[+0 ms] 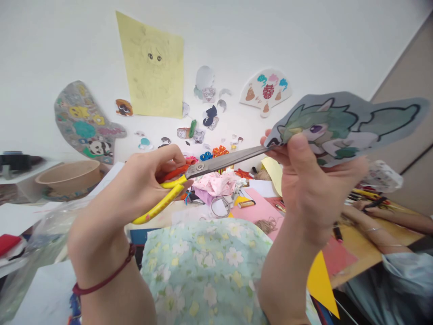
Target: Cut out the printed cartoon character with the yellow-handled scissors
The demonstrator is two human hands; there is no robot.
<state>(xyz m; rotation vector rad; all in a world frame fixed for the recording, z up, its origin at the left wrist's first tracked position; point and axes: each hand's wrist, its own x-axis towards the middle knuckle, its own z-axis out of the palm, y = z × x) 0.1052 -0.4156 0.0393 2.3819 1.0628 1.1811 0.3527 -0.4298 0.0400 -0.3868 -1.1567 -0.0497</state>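
Left hand (133,189) grip clamped on scissors (225,161), blades nearly together; right hand (306,183) grip clamped on cutout (333,124), thumb in front. Cutout's left edge at blade tips.

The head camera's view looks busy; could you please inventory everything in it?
Scissors: one, yellow and red handles, centre
Cutout: one, grey and green, upper right
Drawing sheet: one, yellow, wall
Fan shapes: two, grey and white, wall
Small cutouts: several, mixed, wall
Bowl: one, tan, left
Crumpled cloth: one heap, pink, middle
Flat sheet: one, pink, middle
Twine: one bundle, brown, middle
Floral cloth: one, pale green, foreground
Smaller clutter: uncountable, mixed, throughout
Other arms: two, far right
Left hand: one, on scissors
Right hand: one, on cutout
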